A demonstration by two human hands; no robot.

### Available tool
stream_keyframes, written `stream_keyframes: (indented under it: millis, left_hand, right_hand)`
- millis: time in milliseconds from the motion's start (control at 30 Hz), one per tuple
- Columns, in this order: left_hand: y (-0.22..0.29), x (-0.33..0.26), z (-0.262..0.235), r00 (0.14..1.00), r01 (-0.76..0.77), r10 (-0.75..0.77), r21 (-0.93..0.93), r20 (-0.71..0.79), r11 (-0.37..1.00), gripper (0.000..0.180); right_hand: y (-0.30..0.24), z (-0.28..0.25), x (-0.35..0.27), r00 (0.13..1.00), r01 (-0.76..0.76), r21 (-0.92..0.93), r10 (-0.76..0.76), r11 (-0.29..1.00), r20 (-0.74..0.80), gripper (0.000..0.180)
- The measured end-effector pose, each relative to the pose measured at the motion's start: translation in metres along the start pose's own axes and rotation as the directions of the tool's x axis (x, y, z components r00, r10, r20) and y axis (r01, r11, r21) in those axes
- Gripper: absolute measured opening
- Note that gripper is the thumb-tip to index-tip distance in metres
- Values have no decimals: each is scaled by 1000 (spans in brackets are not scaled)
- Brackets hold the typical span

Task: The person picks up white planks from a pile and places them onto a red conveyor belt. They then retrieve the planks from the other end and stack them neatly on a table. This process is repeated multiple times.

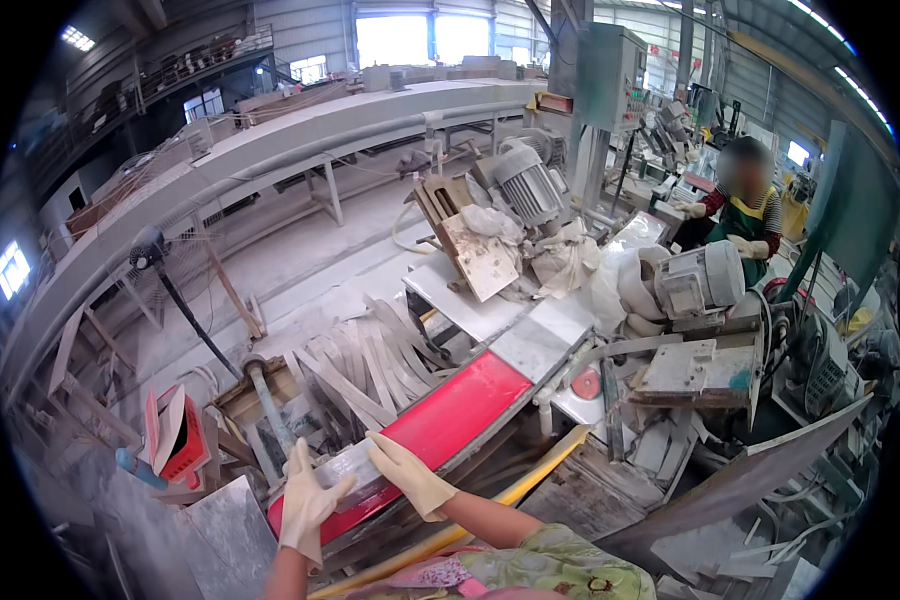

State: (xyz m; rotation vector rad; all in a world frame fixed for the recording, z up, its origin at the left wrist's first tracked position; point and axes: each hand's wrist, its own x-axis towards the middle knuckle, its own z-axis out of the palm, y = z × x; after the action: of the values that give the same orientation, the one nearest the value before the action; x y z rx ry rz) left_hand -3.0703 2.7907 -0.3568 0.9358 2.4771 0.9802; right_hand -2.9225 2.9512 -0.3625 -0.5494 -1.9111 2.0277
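Gloved hands steady a grey tile strip (348, 468) on the red feed bed (440, 420).
Left hand (305, 505) and right hand (410, 475) pinch its ends; a loosened grip could skew it toward the saw disc (586, 383) beyond the bed.

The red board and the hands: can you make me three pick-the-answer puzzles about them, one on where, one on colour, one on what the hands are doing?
1. Where does the grey tile piece sit?
A. at the near end of the red board
B. on the floor by the fan
C. on top of the motor

2. What colour are the gloves?
A. blue
B. pale cream
C. black

3. What are the two hands doing?
A. hanging free in the air
B. both gripping the tile piece
C. one resting on the fan

Answers:
1. A, the tile piece lies over the near end of the red board, just in front of the person.
2. B, the left hand and the right hand both wear pale cream gloves.
3. B, each hand closes on one end of the tile piece.
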Motion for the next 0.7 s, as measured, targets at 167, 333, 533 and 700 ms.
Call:
stream_keyframes:
  millis: [167,333,533,700]
  left_hand:
    - [26,38,17,906,-308,109,459,409,834,143]
    - [31,55,30,883,-296,-14,581,469,758,142]
    - [44,65,31,821,-340,-128,657,556,672,136]
    - [43,78,28,852,-357,27,542,523,761,102]
  right_hand:
    - [28,-17,13,1000,19,-32,-19,999,9,67]
    - [53,-18,31,1000,-4,19,5,1000,-30,61]
    - [30,-16,21,995,-47,27,49,999,-88,58]
    - [33,-15,31,974,22,-156,-56,988,-221,61]
